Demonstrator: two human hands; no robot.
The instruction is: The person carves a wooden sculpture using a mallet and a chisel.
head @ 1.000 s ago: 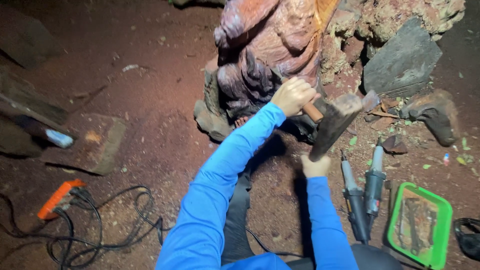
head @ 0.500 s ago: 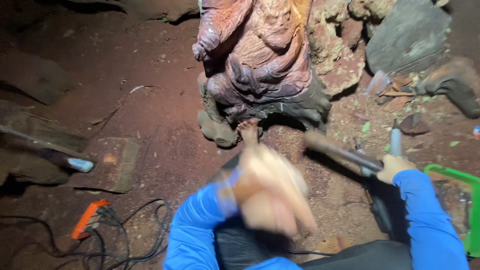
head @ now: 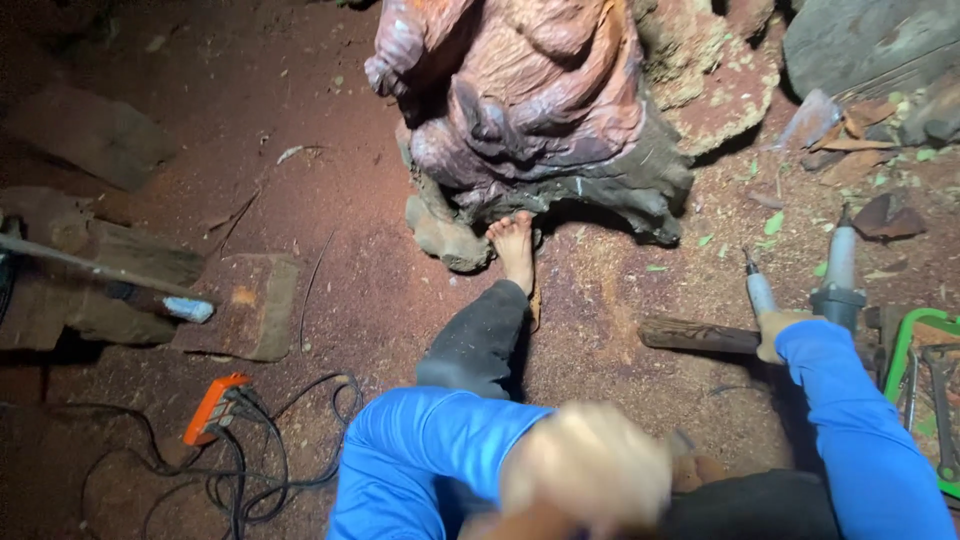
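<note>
A large reddish-brown wood carving [head: 520,110] stands on the dirt ahead of me. My bare foot [head: 515,248] rests against its base, my leg in dark trousers. My right hand [head: 775,335], in a blue sleeve, grips the end of a dark wooden mallet [head: 695,336] that lies low over the ground to the right. My left hand [head: 590,468] is close to the camera at the bottom centre. It is too blurred to show whether it holds anything.
Two grey power tools [head: 838,280] lie beside my right hand, next to a green tray [head: 905,345] of tools. An orange power strip [head: 214,406] with tangled black cables lies at the lower left. Wood blocks [head: 245,305] sit at the left, rocks [head: 870,40] at the upper right.
My left hand came off the carving and back towards me. My right hand has brought the mallet down from the carving to the ground on the right. The view has tilted down.
</note>
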